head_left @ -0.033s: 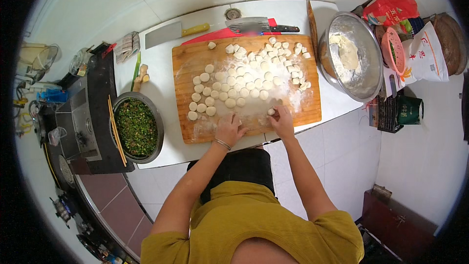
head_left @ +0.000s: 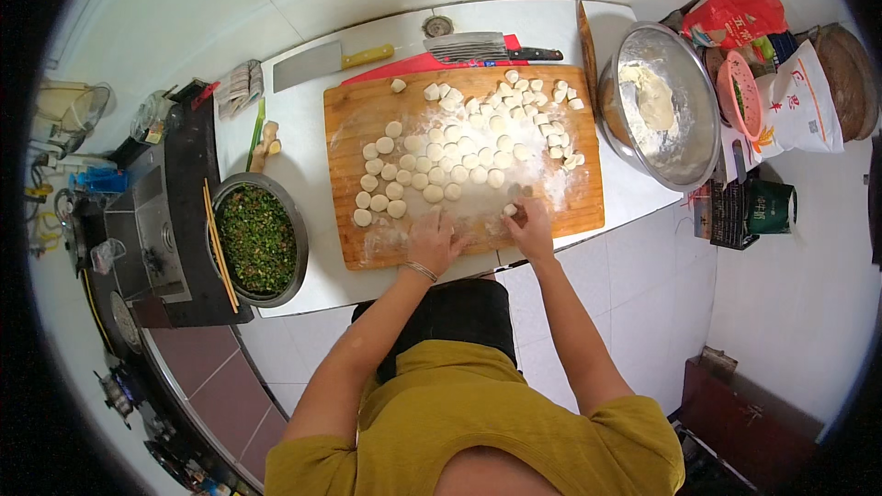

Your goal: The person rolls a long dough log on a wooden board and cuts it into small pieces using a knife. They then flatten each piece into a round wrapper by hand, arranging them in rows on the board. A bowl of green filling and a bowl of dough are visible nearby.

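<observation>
A floured wooden board carries many small round dough pieces, flattened and pale, crowded over its middle and left side. Uncut-looking stubby lumps lie toward its far right. My left hand rests at the board's near edge, palm down with the fingers stretched forward and the thumb apart; nothing shows in it. At the near right part of the board, my right hand has its fingers closed at a small dough piece, which shows at the fingertips. Those fingers are slightly blurred.
Left of the board stands a bowl of chopped green filling with chopsticks across its rim. A cleaver and another knife lie behind. A metal bowl with dough stands at the right, near a white bag.
</observation>
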The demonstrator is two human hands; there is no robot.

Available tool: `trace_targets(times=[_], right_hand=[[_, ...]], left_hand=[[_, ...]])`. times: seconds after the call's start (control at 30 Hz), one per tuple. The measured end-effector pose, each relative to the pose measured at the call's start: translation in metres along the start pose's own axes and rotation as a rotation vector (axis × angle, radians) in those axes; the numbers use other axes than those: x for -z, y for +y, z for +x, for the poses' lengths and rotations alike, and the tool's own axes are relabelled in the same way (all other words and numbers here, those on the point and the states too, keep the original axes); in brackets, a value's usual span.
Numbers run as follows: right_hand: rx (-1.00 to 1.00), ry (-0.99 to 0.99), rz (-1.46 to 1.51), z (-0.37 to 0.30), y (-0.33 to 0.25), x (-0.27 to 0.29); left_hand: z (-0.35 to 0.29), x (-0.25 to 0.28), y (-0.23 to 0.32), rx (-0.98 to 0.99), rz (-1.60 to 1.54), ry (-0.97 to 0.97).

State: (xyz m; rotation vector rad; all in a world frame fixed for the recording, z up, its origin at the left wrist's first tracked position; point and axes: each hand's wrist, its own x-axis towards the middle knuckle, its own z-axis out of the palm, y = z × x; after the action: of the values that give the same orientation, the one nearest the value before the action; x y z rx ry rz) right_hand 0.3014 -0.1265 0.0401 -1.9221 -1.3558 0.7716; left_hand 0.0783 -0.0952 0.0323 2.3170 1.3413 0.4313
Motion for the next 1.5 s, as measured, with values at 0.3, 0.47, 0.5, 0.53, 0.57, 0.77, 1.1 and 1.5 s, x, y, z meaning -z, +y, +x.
trace_targets(times=[0.3,0.47,0.5,0.53,0.57,0.77,1.1,1.5], right_hand=[[-0.071,0.366,-0.564,0.037,-0.023,-0.034],[-0.105,0.224,-0.713,0.038,-0.021,-0.062],[-0.102,0.192,-0.727,0.036,-0.022,-0.063],[-0.085,0.207,-0.723,0.036,-0.022,-0.063],[-0.068,0.222,-0.718,0.037,-0.020,-0.063],[-0.068,0.179,-0.650,0.035,-0.011,-0.050],[0.187,0.219,-0.533,0.040,0.023,-0.061],[0.394,0.198,-0.330,0.171,-0.066,-0.052]], left_hand=[[0.026,-0.057,0.011,0.068,0.201,-0.025],[0.028,-0.049,0.007,0.058,0.122,0.027],[0.027,-0.043,0.011,0.087,0.093,-0.012],[0.026,-0.040,0.012,0.081,0.077,-0.018],[0.025,-0.038,0.013,0.074,0.061,-0.024],[0.007,-0.042,-0.006,-0.153,0.042,-0.028],[0.021,-0.001,-0.073,0.020,0.400,0.136],[0.207,0.004,-0.036,0.342,0.114,0.094]])
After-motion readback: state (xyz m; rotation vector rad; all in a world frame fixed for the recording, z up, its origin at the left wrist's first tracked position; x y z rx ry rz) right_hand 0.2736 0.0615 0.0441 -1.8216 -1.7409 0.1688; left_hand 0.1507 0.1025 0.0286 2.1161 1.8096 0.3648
